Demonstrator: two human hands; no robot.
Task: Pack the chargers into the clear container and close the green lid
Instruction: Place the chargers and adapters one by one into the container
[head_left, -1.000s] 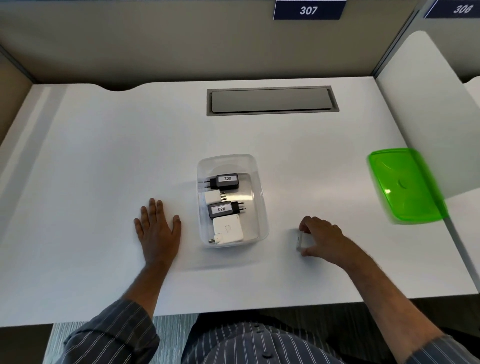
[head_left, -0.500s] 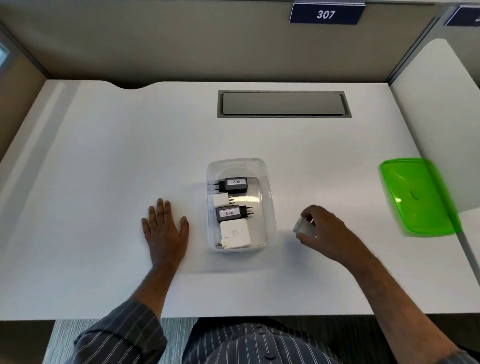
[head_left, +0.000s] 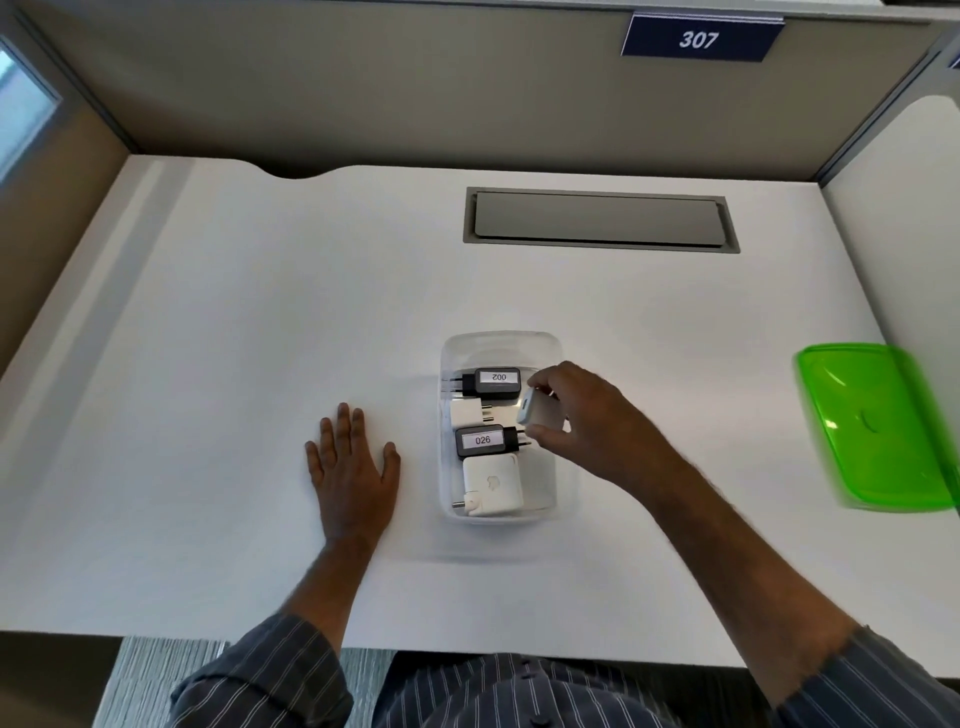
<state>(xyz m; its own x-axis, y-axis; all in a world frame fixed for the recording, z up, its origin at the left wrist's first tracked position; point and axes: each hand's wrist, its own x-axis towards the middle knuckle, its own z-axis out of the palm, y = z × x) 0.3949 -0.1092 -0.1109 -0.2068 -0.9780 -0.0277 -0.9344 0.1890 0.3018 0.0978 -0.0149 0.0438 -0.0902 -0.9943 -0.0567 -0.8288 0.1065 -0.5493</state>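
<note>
The clear container stands open at the middle of the white desk. Inside lie a black charger labelled 002, a small white charger, a black charger labelled 026 and a large white square charger. My right hand hovers over the container's right half, holding a small white charger between thumb and fingers. My left hand lies flat on the desk, fingers spread, just left of the container. The green lid rests at the desk's right edge.
A grey cable hatch is set into the desk behind the container. Beige partition walls close off the back and left. A white divider panel rises on the right behind the lid. A sign reading 307 hangs above.
My right hand picked the small white charger up from the desk at the container's right and carried it left, over the container. My left hand stayed flat.
</note>
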